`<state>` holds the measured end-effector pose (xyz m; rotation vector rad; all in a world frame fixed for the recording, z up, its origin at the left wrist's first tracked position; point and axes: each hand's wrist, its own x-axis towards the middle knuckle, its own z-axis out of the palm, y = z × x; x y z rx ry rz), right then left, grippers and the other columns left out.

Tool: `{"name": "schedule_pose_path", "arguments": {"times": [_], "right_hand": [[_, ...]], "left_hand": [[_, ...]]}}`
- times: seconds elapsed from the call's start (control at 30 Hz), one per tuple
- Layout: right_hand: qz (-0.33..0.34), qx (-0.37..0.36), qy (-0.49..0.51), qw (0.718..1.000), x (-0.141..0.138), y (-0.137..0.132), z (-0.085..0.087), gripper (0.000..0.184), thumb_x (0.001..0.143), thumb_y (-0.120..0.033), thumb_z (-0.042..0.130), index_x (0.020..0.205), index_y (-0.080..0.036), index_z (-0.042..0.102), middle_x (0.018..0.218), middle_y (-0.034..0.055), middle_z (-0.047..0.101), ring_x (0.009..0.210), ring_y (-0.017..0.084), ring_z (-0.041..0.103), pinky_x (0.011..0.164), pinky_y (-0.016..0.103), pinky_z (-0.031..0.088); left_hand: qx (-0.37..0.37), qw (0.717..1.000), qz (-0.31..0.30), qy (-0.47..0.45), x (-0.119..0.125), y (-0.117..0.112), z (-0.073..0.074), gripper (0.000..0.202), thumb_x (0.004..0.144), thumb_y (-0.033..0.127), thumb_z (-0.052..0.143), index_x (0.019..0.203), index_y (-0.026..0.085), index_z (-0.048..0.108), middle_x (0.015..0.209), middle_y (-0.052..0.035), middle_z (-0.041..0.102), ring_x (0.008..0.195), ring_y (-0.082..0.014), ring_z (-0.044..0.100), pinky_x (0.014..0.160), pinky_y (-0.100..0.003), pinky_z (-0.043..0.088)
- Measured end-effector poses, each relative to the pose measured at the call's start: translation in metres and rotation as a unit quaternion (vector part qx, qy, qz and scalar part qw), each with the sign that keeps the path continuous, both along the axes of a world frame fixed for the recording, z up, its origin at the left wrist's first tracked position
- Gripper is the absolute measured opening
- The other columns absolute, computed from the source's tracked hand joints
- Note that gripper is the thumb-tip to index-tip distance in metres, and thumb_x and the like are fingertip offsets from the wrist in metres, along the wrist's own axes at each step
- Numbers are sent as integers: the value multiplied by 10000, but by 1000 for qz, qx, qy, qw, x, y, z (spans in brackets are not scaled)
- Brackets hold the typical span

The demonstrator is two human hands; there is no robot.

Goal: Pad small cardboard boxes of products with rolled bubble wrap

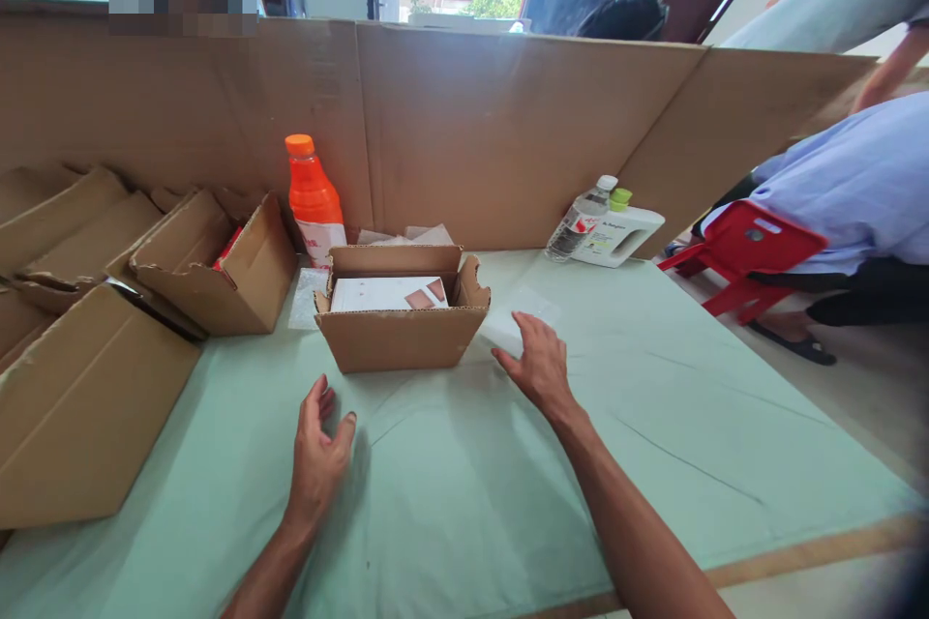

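A small open cardboard box (403, 340) stands on the green-covered table in front of me, with a white carton (370, 294) bearing brown shapes inside it. My left hand (319, 450) hovers in front of the box's left side, fingers apart and slightly curled, holding nothing. To the right of the box is my right hand (535, 363), thumb and fingers spread, also with nothing in it. Beneath or just behind that hand lies a clear plastic sheet (500, 324). Another piece of clear plastic wrap (309, 300) rests left of the box. Neither hand touches the box.
Several open cardboard boxes (94, 406) crowd the left side. An orange bottle (315, 198), a clear bottle (581, 218) and a white jug (624, 232) stand along the cardboard wall (523, 135). At right, a person sits on a red chair (762, 247).
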<state>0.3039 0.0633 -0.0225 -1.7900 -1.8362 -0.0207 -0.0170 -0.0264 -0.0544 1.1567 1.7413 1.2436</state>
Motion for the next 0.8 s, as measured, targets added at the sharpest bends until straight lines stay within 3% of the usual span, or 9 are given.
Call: {"name": "schedule_pose_path", "arguments": {"times": [0.13, 0.27, 0.37, 0.47, 0.57, 0.67, 0.73, 0.8], "right_hand": [[50, -33, -41, 997, 3, -30, -10, 157, 832, -157, 607, 926, -197, 726, 1132, 109, 742, 1184, 315, 608, 970, 486, 443], [111, 40, -8, 993, -27, -117, -25, 156, 901, -173, 577, 995, -218, 694, 1121, 78, 740, 1076, 256, 652, 916, 427, 458], [162, 53, 55, 984, -61, -180, -33, 196, 909, -125, 557, 1035, -234, 660, 1121, 74, 731, 1038, 232, 659, 876, 397, 487], [249, 27, 104, 963, -95, -213, -35, 296, 878, -33, 505, 1036, -243, 641, 1163, 68, 719, 1097, 223, 646, 917, 406, 503], [331, -35, 109, 937, -108, -222, -28, 359, 844, -25, 511, 1097, -244, 641, 1242, 68, 697, 1203, 231, 605, 997, 441, 490], [365, -96, 121, 918, -95, -212, -12, 449, 846, -221, 660, 1291, -249, 602, 1349, 94, 643, 1272, 269, 567, 1055, 481, 472], [324, -96, 163, 927, -79, -190, -2, 463, 872, -335, 667, 1325, -262, 598, 1344, 103, 647, 1256, 275, 584, 1055, 484, 480], [224, -79, 217, 947, -66, -154, 6, 373, 920, -358, 603, 1280, -260, 628, 1300, 110, 671, 1201, 270, 623, 1021, 478, 506]], "left_hand": [[15, 999, -26, 40, 3, -49, -6, 519, 874, 348, 576, 1372, 207, 531, 1424, -142, 537, 1203, -285, 598, 922, -428, 553], [63, 991, -70, 92, -2, -80, -4, 384, 885, 309, 564, 1250, 209, 630, 1371, -120, 588, 1230, -273, 593, 918, -405, 570], [57, 986, -110, 114, 0, -92, 4, 355, 892, 290, 552, 1223, 209, 649, 1351, -127, 610, 1217, -282, 611, 712, -326, 605], [69, 978, -153, 125, 7, -97, 10, 337, 886, 255, 543, 1197, 205, 664, 1355, -131, 612, 1225, -282, 614, 706, -325, 611], [102, 973, -164, 129, 10, -96, 13, 335, 886, 234, 533, 1193, 200, 661, 1356, -131, 610, 1249, -275, 600, 905, -409, 592], [108, 975, -145, 127, 1, -86, 15, 339, 882, 243, 535, 1196, 202, 658, 1353, -131, 603, 1263, -281, 582, 934, -432, 576], [100, 981, -119, 112, -8, -70, 18, 358, 870, 250, 545, 1210, 202, 646, 1361, -132, 588, 1258, -288, 575, 894, -421, 584], [99, 988, -85, 78, -13, -46, 22, 422, 842, 245, 565, 1259, 195, 609, 1385, -139, 557, 1246, -291, 571, 904, -428, 573]]}}
